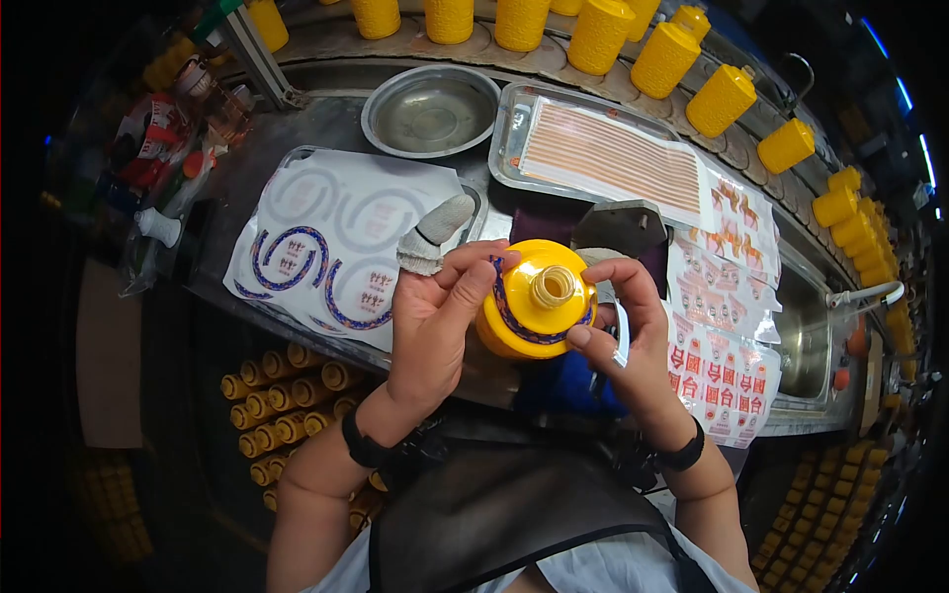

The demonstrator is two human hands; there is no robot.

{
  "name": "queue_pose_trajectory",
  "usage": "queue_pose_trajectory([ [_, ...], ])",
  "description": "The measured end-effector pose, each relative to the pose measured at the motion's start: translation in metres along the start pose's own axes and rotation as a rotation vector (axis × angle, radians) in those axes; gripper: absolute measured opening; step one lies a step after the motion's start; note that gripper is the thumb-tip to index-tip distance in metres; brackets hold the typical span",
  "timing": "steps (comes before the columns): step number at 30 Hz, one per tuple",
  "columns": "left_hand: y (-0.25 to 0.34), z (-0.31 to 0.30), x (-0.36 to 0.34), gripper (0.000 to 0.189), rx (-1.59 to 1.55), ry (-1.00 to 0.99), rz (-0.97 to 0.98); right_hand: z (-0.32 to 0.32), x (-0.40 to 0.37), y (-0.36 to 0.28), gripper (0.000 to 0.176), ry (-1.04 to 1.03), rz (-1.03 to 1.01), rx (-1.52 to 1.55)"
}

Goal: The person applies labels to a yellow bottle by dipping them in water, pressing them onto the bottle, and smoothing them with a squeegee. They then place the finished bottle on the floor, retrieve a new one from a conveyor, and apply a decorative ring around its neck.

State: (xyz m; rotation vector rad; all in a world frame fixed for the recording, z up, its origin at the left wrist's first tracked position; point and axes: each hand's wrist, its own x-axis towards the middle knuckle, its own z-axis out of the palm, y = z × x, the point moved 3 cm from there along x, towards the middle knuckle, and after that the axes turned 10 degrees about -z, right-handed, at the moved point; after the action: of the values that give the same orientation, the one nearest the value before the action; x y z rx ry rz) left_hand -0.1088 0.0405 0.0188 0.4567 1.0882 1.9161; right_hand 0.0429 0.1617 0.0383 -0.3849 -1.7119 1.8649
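Observation:
A yellow bottle (539, 259) with a bare glass neck faces up at me between my hands. Round its shoulder curves a blue patterned decal strip (514, 318). My left hand (435, 321) pinches the strip's upper left end between thumb and fingertip, right against the bottle; one of its fingers wears a grey cloth cover (435, 235). On the other side, my right hand (638, 331) grips the bottle, its thumb at the strip's right end. A white curved piece (621, 336) sticks out between the right fingers.
Left lies a tray (470, 198) with a sheet of curved decals (326, 232). Behind are a metal bowl (430, 111) and a tray of striped strips (613, 153). Printed sheets (722, 366) and a sink (806, 326) lie right. Yellow bottles (598, 35) line a conveyor (474, 44).

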Motion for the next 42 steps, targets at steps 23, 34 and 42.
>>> queue_pose_trajectory([
  [23, 0.009, -0.004, 0.003, 0.051, -0.113, -0.179, -0.219, 0.004, 0.009, 0.001, 0.070, -0.109, -0.100, -0.273],
  [34, 0.008, -0.006, 0.000, 0.068, -0.019, -0.313, -0.173, 0.011, 0.012, -0.004, 0.072, -0.088, -0.040, -0.180],
  [42, 0.010, -0.008, 0.001, 0.071, -0.023, -0.389, -0.209, 0.010, 0.013, -0.001, 0.072, -0.096, -0.075, -0.249],
])
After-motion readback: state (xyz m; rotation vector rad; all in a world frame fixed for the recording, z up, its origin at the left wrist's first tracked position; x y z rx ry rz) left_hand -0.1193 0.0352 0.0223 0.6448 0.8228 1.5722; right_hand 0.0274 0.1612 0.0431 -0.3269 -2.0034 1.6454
